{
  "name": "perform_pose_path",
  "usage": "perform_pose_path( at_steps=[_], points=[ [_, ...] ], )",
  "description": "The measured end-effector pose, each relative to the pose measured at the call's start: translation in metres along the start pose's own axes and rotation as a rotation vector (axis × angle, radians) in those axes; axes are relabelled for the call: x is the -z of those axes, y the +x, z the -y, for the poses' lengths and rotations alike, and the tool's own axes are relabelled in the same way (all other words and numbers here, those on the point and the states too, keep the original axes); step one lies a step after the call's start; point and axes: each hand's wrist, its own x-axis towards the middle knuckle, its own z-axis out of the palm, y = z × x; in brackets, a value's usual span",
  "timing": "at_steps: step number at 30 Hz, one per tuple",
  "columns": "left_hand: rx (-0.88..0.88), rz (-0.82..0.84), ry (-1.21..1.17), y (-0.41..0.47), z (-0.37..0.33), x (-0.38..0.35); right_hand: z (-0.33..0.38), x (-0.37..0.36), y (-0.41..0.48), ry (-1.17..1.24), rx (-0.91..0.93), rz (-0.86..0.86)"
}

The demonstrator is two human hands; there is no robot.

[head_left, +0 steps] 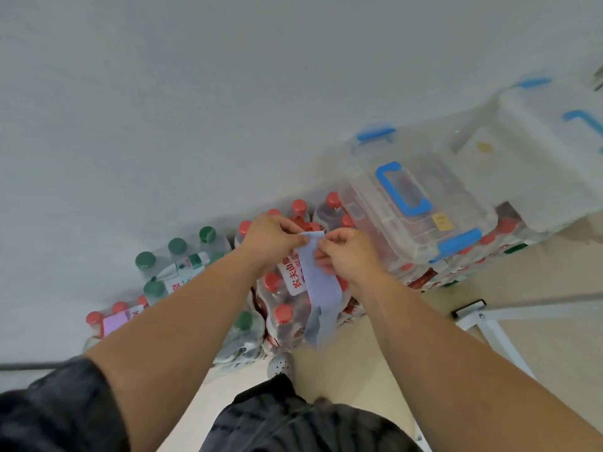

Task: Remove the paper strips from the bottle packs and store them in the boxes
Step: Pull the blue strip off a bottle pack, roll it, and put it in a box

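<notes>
Both hands pinch the upper end of a pale blue paper strip (321,285): the left hand (270,238) grips its top edge, and the right hand (350,254) grips its right side just beside. The strip's long axis runs from the hands toward the person, with its loose lower end hanging in front of a red-capped bottle pack (282,316). A clear box with blue latches (421,203) sits to the right, and green-capped bottles (177,252) stand to the left.

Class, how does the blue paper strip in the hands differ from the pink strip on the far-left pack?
Colour: the blue paper strip is pale blue, the pink paper strip lilac-pink. State: the left hand and right hand pinch the blue one's top end and it hangs loose; the pink one lies untouched on its pack. Both are plain paper bands.
</notes>
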Motion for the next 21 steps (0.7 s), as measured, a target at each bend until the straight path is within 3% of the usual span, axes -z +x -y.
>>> perform_pose_path(
  at_steps=[11,21],
  points=[
    [-0.086,-0.028,0.259,0.081,-0.003,0.017,0.018,-0.023,0.052,0.176,-0.096,-0.012],
    [-0.235,-0.149,0.387,0.08,0.012,0.009,0.021,-0.025,0.049,0.003,0.089,0.12]
  ],
)
